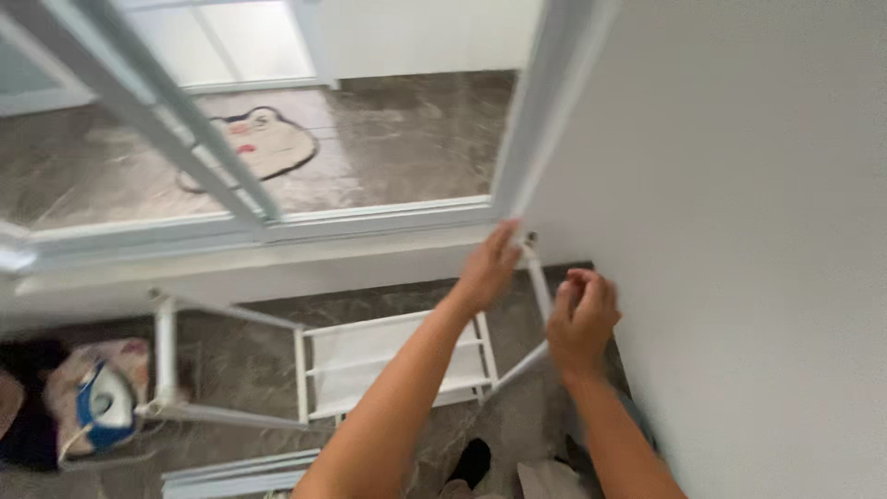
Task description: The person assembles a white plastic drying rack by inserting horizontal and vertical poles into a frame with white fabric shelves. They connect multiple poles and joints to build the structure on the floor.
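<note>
— Where the two forearms rise from the bottom edge, what do the hands do?

— Both reach up and forward to the white rack (pixel 397 356) that stands against the wall (pixel 739 231). The left hand (pixel 488 268) stretches further, arm nearly straight, fingers long and only lightly bent, laid against the top end of the rack's thin white upright tube (pixel 539 282) near the corner of the wall. Whether the fingers wrap the tube I cannot tell; they look mostly extended.

— And the right hand?

— The right hand (pixel 582 319) sits lower and nearer the body, wrist bent, fingers curled into a loose fist just right of that same tube. It seems to pinch something small or the tube itself; the blur hides which.

— Where is the rack relative to them?

— Its slatted shelves lie below and left of the left forearm, its frame running out further left.

— Anything else around?

— Far left of the hands, a blue and white iron (pixel 106 407) rests on a patterned pad. Beyond the fingertips a sliding door frame (pixel 277 222) crosses, and behind it a pale mat (pixel 263 143) lies on dark marble floor (pixel 407 129).
</note>
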